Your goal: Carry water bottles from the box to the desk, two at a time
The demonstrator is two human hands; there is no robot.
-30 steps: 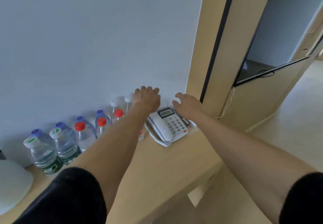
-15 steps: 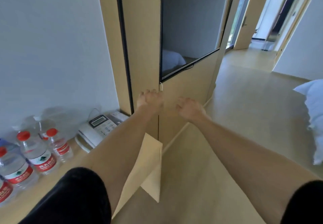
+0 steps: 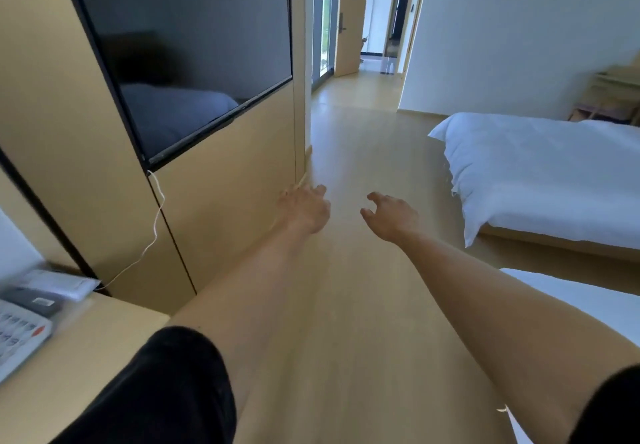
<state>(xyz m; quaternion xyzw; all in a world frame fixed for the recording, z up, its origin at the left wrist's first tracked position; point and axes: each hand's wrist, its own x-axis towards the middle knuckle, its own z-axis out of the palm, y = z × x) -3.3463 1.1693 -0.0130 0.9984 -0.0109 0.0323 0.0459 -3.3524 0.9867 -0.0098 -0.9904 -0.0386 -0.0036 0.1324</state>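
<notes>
Both my arms stretch forward over the wooden floor. My left hand (image 3: 304,209) and my right hand (image 3: 389,215) hold nothing, their fingers loosely spread. The corner of the light wooden desk (image 3: 90,346) shows at the lower left. No water bottle and no box is in view.
A white desk phone (image 3: 17,336) and a white packet (image 3: 57,282) lie on the desk. A wall panel with a dark TV screen (image 3: 187,59) stands on the left, a thin white cable (image 3: 152,232) hanging from it. A white bed (image 3: 540,170) fills the right. A hallway (image 3: 360,87) opens ahead.
The view has swung right, away from the desk and its rows of bottles towards the room and hallway. Both hands have left the desk by the phone and now hang over the floor.
</notes>
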